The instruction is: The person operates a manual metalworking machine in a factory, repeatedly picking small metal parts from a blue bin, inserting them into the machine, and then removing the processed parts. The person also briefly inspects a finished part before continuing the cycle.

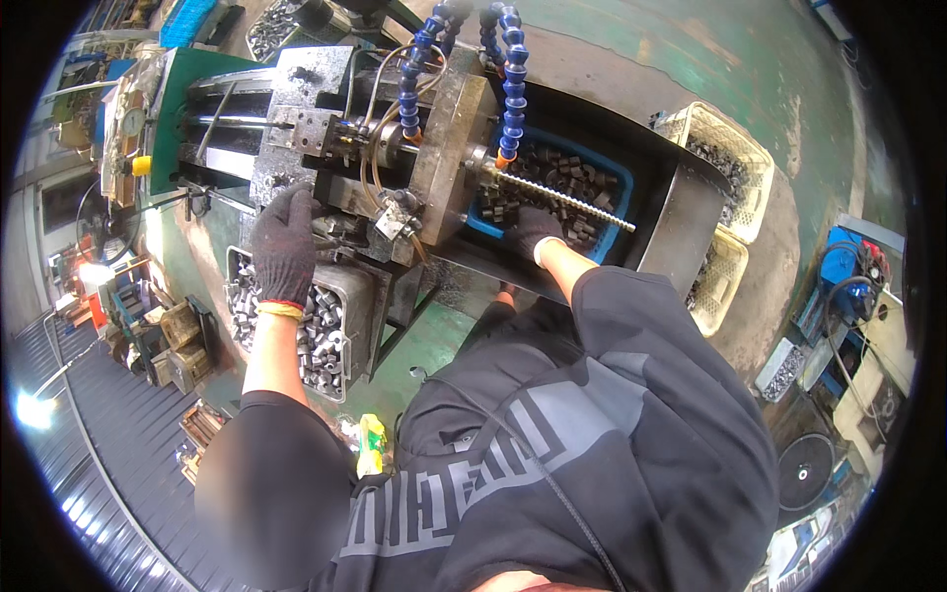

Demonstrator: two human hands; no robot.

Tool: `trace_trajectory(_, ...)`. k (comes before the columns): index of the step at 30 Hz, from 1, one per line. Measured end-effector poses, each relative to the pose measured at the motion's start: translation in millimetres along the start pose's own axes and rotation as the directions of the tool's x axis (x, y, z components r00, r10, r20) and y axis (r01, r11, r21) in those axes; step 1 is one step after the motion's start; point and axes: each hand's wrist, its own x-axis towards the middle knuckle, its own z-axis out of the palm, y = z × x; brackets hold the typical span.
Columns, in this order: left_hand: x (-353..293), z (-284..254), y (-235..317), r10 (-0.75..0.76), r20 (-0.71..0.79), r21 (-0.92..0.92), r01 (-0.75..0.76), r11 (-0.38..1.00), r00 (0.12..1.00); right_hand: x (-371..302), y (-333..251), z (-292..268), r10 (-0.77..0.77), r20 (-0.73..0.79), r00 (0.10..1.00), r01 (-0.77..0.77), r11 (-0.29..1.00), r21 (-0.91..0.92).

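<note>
My left hand [283, 247], in a dark knit glove, is at the front edge of the machine's metal slide block [284, 163]. Its fingers are bent and close together; what they hold, if anything, is hidden. Over to the right, my right hand [534, 229], also gloved, reaches into a blue basket [623, 187] of small dark metal parts [567, 178]. Those fingers look curled among the parts, and I cannot make out what is in them. A long spiral-grooved rod [562, 195] sticks out from the machine's upright metal block [452, 148] across the basket.
Blue jointed coolant hoses [513, 89] hang over the rod. Below my left forearm stands a grey bin [340, 370] of shiny metal parts. Cream crates [755, 187] with more parts stand beyond the dark metal tray [681, 222]. A yellow-green packet [371, 444] lies near my left elbow.
</note>
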Motion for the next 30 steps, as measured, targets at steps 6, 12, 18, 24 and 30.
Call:
trace_trajectory(6,4.6,2.9,-19.4,0.140,-0.060,0.085,-0.134,0.987,0.988,-4.9,61.3,12.2,-0.230,-0.114,0.966,0.233,0.972,0.014)
trace_trajectory(12,4.7,4.6,-21.4,0.116,-0.046,0.063,-0.113,0.992,0.992,-63.5,88.4,-30.3,-0.083,0.261,0.962,-0.222,0.325,0.919)
trace_trajectory(18,9.4,2.2,-17.4,0.144,-0.039,0.131,-0.137,0.982,0.989,-116.6,77.2,-29.8,-0.245,0.171,0.954,-0.147,0.114,0.982)
trace_trajectory(24,10.6,-2.1,-21.8,0.184,0.016,0.184,-0.184,0.966,0.983,-151.0,63.0,-30.6,-0.227,-0.085,0.970,0.159,0.327,0.932)
trace_trajectory(30,16.2,-2.2,-13.7,0.021,0.197,-0.005,-0.021,1.000,0.980,-177.6,84.9,-28.1,-0.211,-0.568,0.796,0.598,0.424,0.680)
